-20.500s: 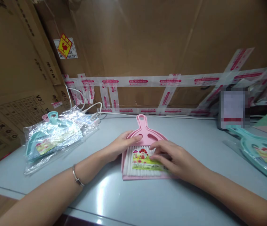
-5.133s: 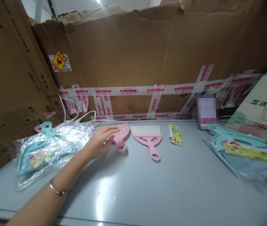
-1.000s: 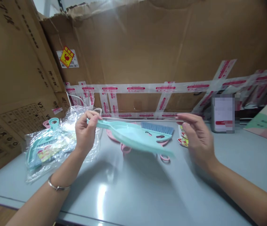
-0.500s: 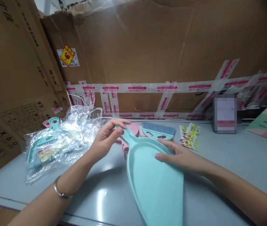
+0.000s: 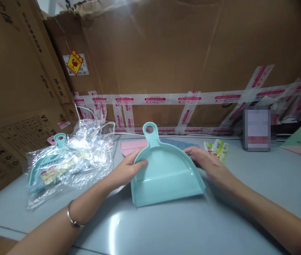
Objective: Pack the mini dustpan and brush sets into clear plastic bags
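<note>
A teal dustpan point(image 5: 163, 173) is propped on the grey table point(image 5: 166, 226), its handle loop pointing away from me. My left hand point(image 5: 129, 170) grips its left rim, fingers curled round the edge. My right hand point(image 5: 207, 164) holds its right rim, thumb side hidden behind the pan. Behind the pan show part of a pink dustpan point(image 5: 131, 146) and the bristles of a blue brush point(image 5: 178, 142).
Bagged teal and pink sets in crinkled clear plastic point(image 5: 68, 159) lie at the left. Printed paper labels point(image 5: 216, 148) rest right of the pan. A small boxy object point(image 5: 258, 129) stands at the back right. Taped cardboard walls point(image 5: 166, 63) enclose the table.
The teal dustpan, held low and pointing at me half a second ago, has been turned upright with its handle away; both hands shifted to its two rims.
</note>
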The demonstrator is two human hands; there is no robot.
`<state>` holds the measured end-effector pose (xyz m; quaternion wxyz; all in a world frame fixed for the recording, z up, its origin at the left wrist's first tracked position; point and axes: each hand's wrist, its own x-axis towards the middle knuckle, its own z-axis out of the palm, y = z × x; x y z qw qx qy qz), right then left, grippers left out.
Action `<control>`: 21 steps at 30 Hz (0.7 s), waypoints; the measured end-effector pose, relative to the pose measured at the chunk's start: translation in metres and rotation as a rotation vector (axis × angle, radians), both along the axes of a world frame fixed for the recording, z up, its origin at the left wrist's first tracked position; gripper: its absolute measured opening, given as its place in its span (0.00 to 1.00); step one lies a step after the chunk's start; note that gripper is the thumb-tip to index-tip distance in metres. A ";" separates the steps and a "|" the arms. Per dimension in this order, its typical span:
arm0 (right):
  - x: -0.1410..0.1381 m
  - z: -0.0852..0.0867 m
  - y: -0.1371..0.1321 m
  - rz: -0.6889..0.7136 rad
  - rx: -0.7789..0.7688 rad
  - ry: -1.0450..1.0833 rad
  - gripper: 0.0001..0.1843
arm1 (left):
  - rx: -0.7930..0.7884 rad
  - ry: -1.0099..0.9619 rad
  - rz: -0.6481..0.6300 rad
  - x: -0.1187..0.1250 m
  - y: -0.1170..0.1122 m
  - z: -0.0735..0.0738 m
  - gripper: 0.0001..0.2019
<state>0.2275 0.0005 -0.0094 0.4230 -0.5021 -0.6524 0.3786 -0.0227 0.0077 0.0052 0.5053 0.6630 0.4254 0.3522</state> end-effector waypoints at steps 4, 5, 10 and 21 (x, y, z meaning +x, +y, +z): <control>0.028 -0.008 0.021 -0.037 0.309 -0.396 0.17 | 0.010 0.056 0.027 -0.006 0.004 0.002 0.19; 0.033 -0.014 0.025 0.009 0.379 -0.525 0.17 | 0.015 0.070 0.028 -0.007 0.004 0.003 0.18; 0.041 -0.037 0.035 0.184 0.529 -0.847 0.22 | 0.056 0.110 0.035 -0.006 0.003 0.005 0.18; 0.040 -0.032 0.039 0.090 0.578 -0.914 0.11 | 0.014 0.080 0.026 -0.003 0.003 0.004 0.15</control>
